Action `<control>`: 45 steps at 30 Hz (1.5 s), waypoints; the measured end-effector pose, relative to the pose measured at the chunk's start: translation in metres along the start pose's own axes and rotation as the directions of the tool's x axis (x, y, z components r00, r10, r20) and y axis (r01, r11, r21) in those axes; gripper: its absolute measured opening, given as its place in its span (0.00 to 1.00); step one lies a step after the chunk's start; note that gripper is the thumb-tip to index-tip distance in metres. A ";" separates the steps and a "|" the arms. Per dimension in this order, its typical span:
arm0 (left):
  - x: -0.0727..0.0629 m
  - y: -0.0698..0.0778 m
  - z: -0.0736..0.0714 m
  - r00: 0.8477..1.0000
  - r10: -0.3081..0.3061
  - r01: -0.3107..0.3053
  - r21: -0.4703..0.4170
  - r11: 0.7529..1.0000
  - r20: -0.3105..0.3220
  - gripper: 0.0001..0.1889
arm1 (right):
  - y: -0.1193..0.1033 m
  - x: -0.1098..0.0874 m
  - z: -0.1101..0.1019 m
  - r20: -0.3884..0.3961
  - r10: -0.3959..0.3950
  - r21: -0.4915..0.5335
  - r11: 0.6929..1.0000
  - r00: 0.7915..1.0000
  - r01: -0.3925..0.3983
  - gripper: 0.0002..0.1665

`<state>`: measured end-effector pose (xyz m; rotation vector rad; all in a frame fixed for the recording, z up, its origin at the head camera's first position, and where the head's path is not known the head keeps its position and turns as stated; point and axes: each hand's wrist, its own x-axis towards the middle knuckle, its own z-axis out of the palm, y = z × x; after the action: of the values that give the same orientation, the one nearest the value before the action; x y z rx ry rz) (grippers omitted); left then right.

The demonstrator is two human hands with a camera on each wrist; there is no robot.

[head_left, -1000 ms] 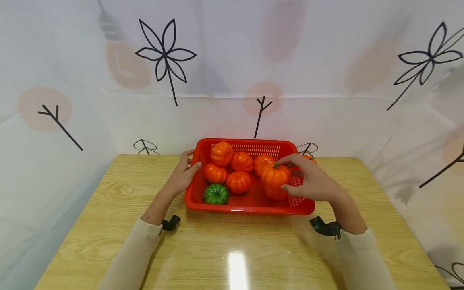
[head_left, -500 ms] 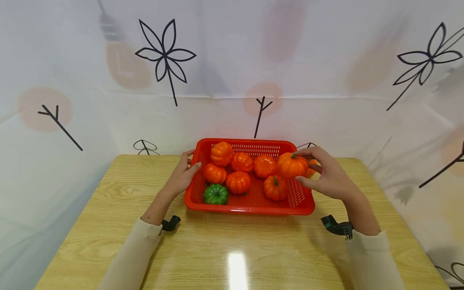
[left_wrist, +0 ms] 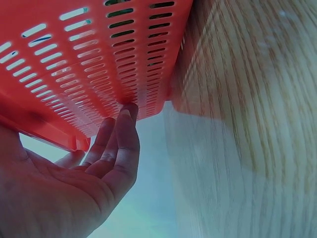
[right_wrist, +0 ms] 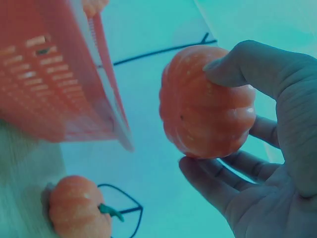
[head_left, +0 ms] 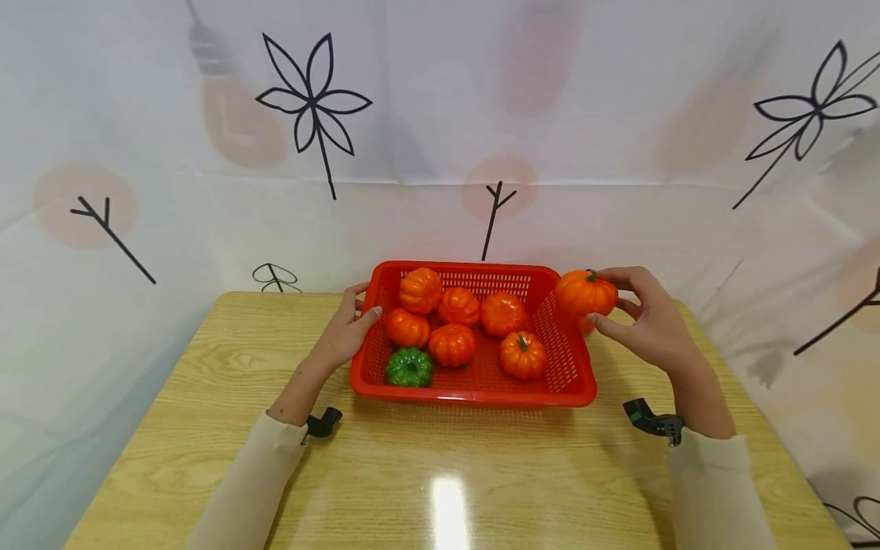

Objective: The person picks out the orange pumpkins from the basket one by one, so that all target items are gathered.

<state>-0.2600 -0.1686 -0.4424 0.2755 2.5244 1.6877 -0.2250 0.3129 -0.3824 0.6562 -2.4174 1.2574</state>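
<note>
My right hand [head_left: 649, 321] pinches a small glossy orange pumpkin [head_left: 584, 293] between thumb and fingers, up at the right rim of a red plastic basket [head_left: 474, 398]. In the right wrist view this pumpkin [right_wrist: 208, 106] hangs in the air, apart from the basket's wall. With the thumb over the rim and the fingers against the outer wall, my left hand [head_left: 347, 328] grips the basket's left end. Inside lie several orange pumpkins [head_left: 452, 345] and a green one [head_left: 409, 368] at the front left. Another orange pumpkin [right_wrist: 79, 208] sits on the table outside the right end, mostly hidden in the head view.
The basket stands near the back of a light wooden table [head_left: 385, 473]. A white patterned cloth [head_left: 426, 153] hangs behind the table and along its sides.
My right hand has carried the orange pumpkin from over the basket's right part to the right and back, to its right rim. The left hand and the basket have stayed in place.
</note>
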 end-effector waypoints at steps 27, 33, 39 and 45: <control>0.002 -0.002 -0.001 1.000 -0.005 0.005 0.008 1.000 0.001 0.35 | 0.055 -0.009 -0.003 -0.307 0.278 -0.066 0.948 0.910 -0.312 0.38; 0.002 -0.003 -0.001 1.000 -0.002 0.002 0.000 1.000 0.001 0.34 | 0.069 -0.015 -0.003 -0.352 0.353 -0.071 0.914 0.867 -0.400 0.39; -0.001 0.002 -0.001 1.000 0.003 -0.003 -0.014 1.000 0.005 0.34 | 0.078 -0.020 -0.001 -0.367 0.422 -0.062 0.878 0.829 -0.474 0.39; -0.001 0.003 0.000 1.000 0.007 -0.007 -0.005 1.000 0.005 0.34 | 0.088 -0.024 0.000 -0.358 0.454 -0.060 0.861 0.816 -0.505 0.39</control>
<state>-0.2588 -0.1679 -0.4390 0.2881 2.5183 1.6937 -0.2526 0.3630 -0.4531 -0.2301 -2.4228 1.2144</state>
